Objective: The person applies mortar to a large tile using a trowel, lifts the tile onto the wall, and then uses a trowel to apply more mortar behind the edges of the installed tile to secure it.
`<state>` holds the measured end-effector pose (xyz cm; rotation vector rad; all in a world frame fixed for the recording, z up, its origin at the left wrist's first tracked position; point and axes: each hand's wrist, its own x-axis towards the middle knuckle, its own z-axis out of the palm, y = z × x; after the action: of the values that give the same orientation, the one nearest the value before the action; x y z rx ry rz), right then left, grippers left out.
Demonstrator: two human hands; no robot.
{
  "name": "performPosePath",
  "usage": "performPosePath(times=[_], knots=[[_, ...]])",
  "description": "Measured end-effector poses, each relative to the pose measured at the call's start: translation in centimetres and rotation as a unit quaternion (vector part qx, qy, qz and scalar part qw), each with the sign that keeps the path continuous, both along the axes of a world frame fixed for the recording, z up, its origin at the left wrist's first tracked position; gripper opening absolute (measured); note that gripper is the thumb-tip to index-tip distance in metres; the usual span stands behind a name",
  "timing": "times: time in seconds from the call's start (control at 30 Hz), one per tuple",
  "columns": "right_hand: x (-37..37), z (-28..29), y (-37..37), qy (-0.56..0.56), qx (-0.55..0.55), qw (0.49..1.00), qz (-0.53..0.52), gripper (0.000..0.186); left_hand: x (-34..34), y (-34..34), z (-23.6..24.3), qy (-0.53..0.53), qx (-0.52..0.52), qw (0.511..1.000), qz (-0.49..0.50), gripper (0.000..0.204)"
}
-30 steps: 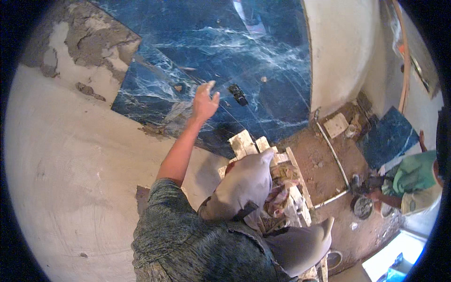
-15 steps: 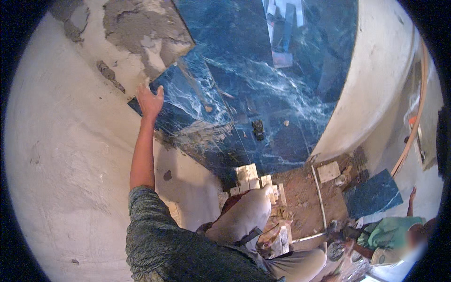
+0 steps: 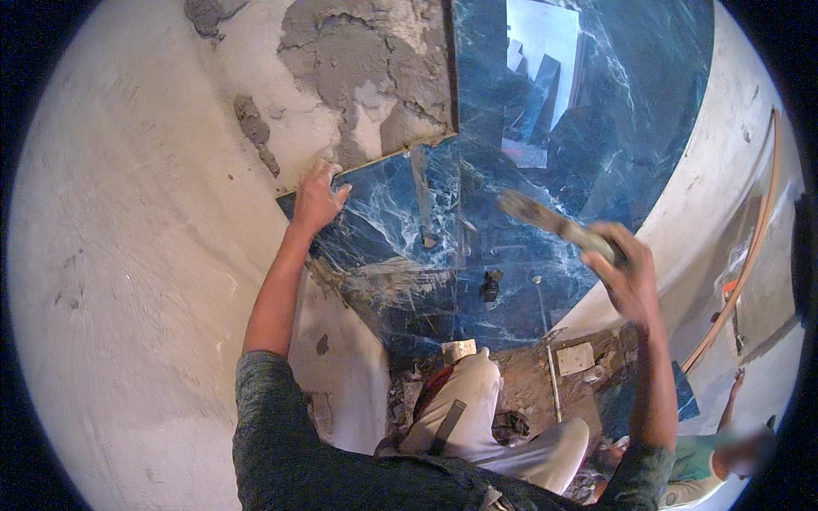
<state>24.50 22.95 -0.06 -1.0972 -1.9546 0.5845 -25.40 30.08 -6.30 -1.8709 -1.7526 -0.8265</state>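
My left hand [image 3: 317,204] rests at the top edge of a blue marbled tile [image 3: 375,213] set on the wall. Its fingers lie over the edge, where the tile meets bare plaster, with the thumb apart. My right hand [image 3: 626,268] is wrapped round the pale handle of a short tool [image 3: 554,223], whose flat brownish end points up and left. Motion blurs the tool, so its exact kind cannot be told. It is in front of the tiled surface. Patchy grey mortar [image 3: 358,72] covers the wall area above the tile's edge.
A small black object [image 3: 490,287] sits against the lower tiles. Rubble and pale blocks [image 3: 575,359] lie on the floor below, beside a thin white pipe [image 3: 553,379]. Another person in green [image 3: 694,460] is at the lower right. An orange-brown hose [image 3: 750,281] curves along the right wall.
My right hand has come into view from the right, holding the short tool. The view has shifted, so the tiles sit differently. My left hand stays at the tile's edge.
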Motion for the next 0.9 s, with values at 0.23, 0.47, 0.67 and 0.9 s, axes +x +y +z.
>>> performPosePath(times=[0.23, 0.47, 0.67, 0.9], knots=[[-14.3, 7.3, 10.5, -0.247, 0.278, 0.922, 0.105, 0.030, -2.4, 0.1, -0.2, 0.012, 0.008, 1.000, -0.007, 0.040], [-24.4, 7.9, 16.6, -0.444, 0.282, 0.848, 0.061, 0.035, -3.3, 1.3, -1.4, 0.017, 0.022, 1.000, 0.001, 0.047], [-27.6, 10.7, 17.3, -0.470, 0.295, 0.828, 0.086, 0.031, -4.5, 1.2, -1.7, 0.008, 0.014, 1.000, -0.021, 0.053], [-31.0, 12.2, 15.0, -0.529, 0.305, 0.788, 0.083, 0.026, -5.2, 1.9, -2.4, 0.025, -0.003, 1.000, 0.001, 0.060]])
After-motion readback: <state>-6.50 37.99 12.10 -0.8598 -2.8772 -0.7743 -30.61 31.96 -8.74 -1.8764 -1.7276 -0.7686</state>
